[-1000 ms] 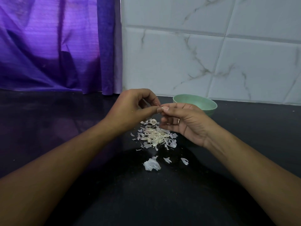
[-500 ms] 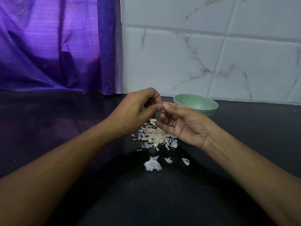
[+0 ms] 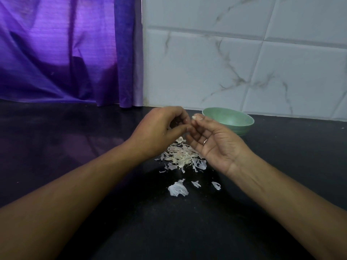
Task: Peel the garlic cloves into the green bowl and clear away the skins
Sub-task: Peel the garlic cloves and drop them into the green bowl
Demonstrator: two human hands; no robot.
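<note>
Both hands meet above the black counter, just left of the green bowl (image 3: 232,119). My right hand (image 3: 214,141) is turned palm up and pinches a small pale garlic clove (image 3: 194,116) at its fingertips, close to the bowl's left rim. My left hand (image 3: 159,130) has curled fingers and its thumb reaches toward the right fingertips; whether it holds a bit of skin is hidden. Below the hands a pile of garlic skins (image 3: 180,156) lies on the counter. Three loose skin pieces (image 3: 177,189) lie nearer to me.
The black counter (image 3: 65,143) runs left and toward me. A purple curtain (image 3: 65,53) hangs at the back left. A white marble-tiled wall (image 3: 244,62) stands right behind the bowl.
My right hand has turned more palm up and its fingertips with the clove have moved toward the bowl's rim. My left hand stayed close beside it.
</note>
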